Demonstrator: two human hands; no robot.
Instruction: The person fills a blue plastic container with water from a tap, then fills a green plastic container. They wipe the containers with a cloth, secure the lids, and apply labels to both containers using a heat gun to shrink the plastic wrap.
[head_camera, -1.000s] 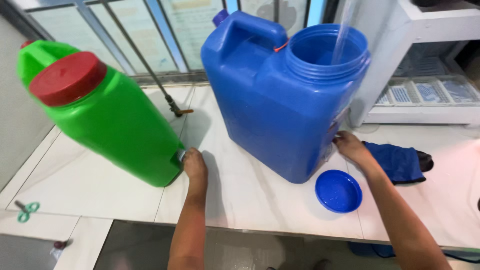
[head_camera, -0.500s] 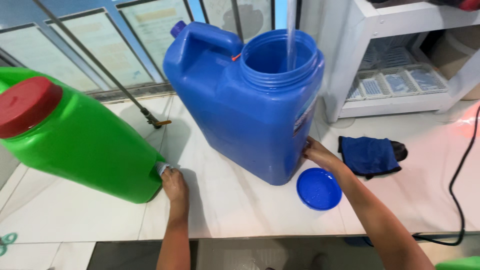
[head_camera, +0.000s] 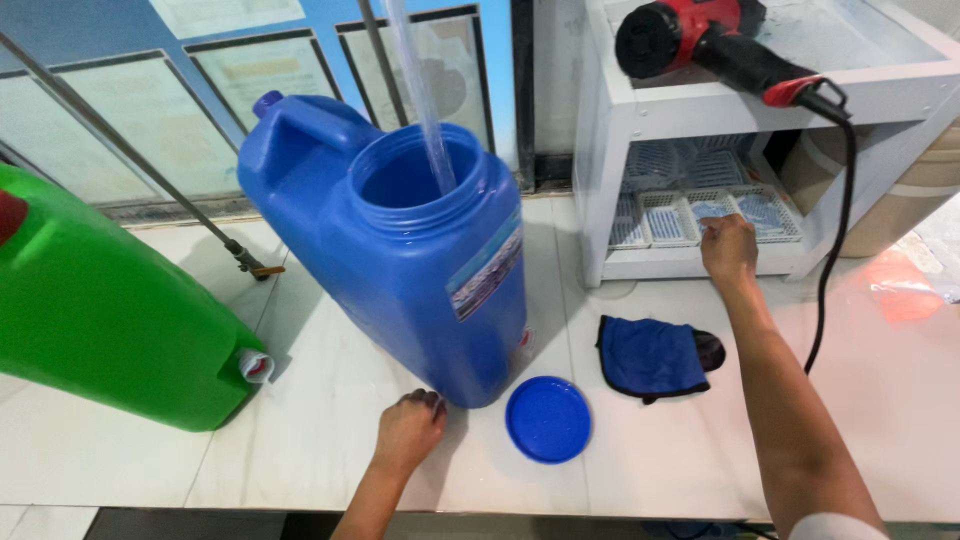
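A big blue plastic jerrycan (head_camera: 420, 260) stands open on the white tiled counter, and a thin stream of water (head_camera: 420, 95) falls into its wide mouth. Its round blue lid (head_camera: 548, 418) lies flat on the counter in front. My left hand (head_camera: 408, 430) rests on the counter at the can's near bottom corner, fingers curled, holding nothing. My right hand (head_camera: 727, 250) reaches to the lower shelf of a white rack (head_camera: 700, 110), fingers touching the small white mesh trays (head_camera: 700, 215) there.
A green jerrycan (head_camera: 110, 320) with a small white spout lies on its side at the left. A dark blue cloth (head_camera: 650, 357) lies by my right forearm. A red and black hair dryer (head_camera: 700, 40) sits on the rack, its black cord hanging down. A metal rod (head_camera: 150, 180) leans by the window.
My right hand left the blue can's side and moved up to the rack's lower shelf. My left hand shifted from the green can's spout to the blue can's base. The view panned right.
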